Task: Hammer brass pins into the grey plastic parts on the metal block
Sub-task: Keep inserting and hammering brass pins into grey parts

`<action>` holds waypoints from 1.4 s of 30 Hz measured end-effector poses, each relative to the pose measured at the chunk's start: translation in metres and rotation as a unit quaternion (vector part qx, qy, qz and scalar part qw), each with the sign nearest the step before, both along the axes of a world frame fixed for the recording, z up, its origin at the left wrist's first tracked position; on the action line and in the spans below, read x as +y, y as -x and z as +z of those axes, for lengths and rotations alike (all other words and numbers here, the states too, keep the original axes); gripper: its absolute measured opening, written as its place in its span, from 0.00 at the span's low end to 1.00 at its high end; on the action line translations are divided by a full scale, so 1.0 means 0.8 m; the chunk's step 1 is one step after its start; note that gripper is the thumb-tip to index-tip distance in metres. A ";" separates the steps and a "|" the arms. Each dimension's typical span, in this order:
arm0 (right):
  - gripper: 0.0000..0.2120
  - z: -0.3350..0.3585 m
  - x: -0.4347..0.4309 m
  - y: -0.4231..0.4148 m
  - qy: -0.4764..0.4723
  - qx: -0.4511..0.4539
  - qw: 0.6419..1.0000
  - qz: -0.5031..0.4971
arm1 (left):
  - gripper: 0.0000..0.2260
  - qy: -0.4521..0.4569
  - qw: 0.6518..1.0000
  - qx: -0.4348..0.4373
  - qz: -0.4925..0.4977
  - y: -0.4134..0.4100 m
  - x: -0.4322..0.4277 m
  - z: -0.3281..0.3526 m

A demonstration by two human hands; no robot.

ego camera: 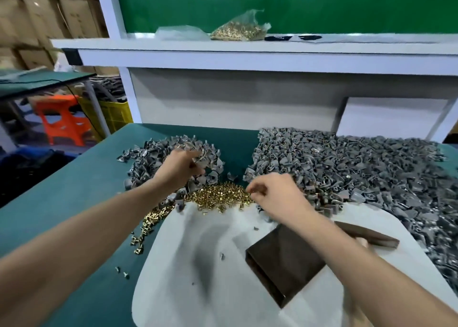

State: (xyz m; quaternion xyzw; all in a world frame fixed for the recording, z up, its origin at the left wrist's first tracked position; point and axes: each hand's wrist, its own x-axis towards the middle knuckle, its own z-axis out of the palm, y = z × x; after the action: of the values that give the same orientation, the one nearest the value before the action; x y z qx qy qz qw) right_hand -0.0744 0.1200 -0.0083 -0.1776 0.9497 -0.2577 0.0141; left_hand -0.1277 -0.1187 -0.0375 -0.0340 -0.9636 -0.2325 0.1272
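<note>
My left hand curls its fingers round one of the grey plastic parts in the far-left heap. My right hand pinches its fingers at the brass pins, though I cannot tell whether it has caught one. The metal block lies nearer me, under the right forearm.
</note>
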 end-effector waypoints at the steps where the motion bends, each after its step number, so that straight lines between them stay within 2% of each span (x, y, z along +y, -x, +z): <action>1: 0.09 -0.007 -0.022 0.012 -0.041 -0.022 0.999 0.026 | 0.17 -0.018 1.000 0.004 0.005 -0.006 -0.004 0.001; 2: 0.09 -0.016 -0.039 0.021 -0.076 -0.032 0.996 0.045 | 0.16 -0.037 0.999 0.016 0.012 -0.008 -0.007 0.004; 4: 0.11 -0.031 -0.060 0.030 -0.136 -0.019 0.989 0.052 | 0.07 -0.081 0.995 0.040 0.027 -0.015 -0.011 0.014; 7: 0.13 -0.036 -0.072 0.030 -0.179 0.016 0.983 0.030 | 0.06 -0.170 0.984 0.043 0.028 -0.034 0.000 0.036; 10: 0.11 -0.043 -0.071 0.024 -0.189 0.015 0.982 0.019 | 0.10 -0.326 0.945 -0.021 -0.008 -0.064 0.027 0.048; 14: 0.14 -0.042 -0.069 0.024 -0.148 -0.056 0.987 0.007 | 0.08 -0.444 0.892 -0.061 -0.059 -0.095 0.067 0.059; 17: 0.13 -0.036 -0.056 0.019 -0.102 -0.085 0.991 -0.024 | 0.09 -0.492 0.862 -0.091 -0.087 -0.111 0.087 0.069; 21: 0.11 0.000 0.001 0.006 -0.013 -0.019 0.998 -0.051 | 0.13 -0.542 0.819 -0.126 -0.141 -0.131 0.090 0.086; 23: 0.11 0.019 0.037 -0.010 0.083 0.016 0.994 -0.073 | 0.12 -0.563 0.798 -0.143 -0.164 -0.141 0.091 0.089; 24: 0.12 0.025 0.055 -0.020 0.134 0.023 0.987 -0.083 | 0.10 -0.542 0.811 -0.141 -0.171 -0.146 0.095 0.087; 26: 0.13 0.023 0.082 -0.046 0.231 0.008 0.969 -0.085 | 0.08 -0.421 0.882 -0.092 -0.189 -0.161 0.112 0.066; 28: 0.14 0.016 0.096 -0.071 0.306 -0.016 0.948 -0.089 | 0.08 -0.308 0.924 -0.022 -0.225 -0.171 0.133 0.038; 30: 0.15 0.008 0.102 -0.088 0.355 -0.027 0.929 -0.103 | 0.07 -0.221 0.937 0.026 -0.269 -0.174 0.151 0.014; 33: 0.14 -0.001 0.106 -0.109 0.405 -0.018 0.907 -0.116 | 0.05 -0.125 0.940 0.040 -0.313 -0.169 0.158 -0.007; 38: 0.14 -0.005 0.098 -0.136 0.452 -0.047 0.886 -0.093 | 0.06 -0.095 0.941 -0.004 -0.325 -0.172 0.151 -0.009; 40: 0.13 -0.004 0.091 -0.141 0.474 -0.069 0.873 -0.089 | 0.09 -0.141 0.946 -0.034 -0.289 -0.176 0.146 0.001; 42: 0.10 -0.002 0.085 -0.143 0.525 -0.096 0.840 -0.098 | 0.12 -0.230 0.940 -0.020 -0.252 -0.181 0.144 0.018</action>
State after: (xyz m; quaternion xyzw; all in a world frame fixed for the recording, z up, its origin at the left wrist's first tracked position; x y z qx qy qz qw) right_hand 0.0397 0.1877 -0.0098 -0.0386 0.6780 -0.7339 -0.0156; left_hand 0.0175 -0.0036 -0.0232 -0.2409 -0.8459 -0.4732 0.0497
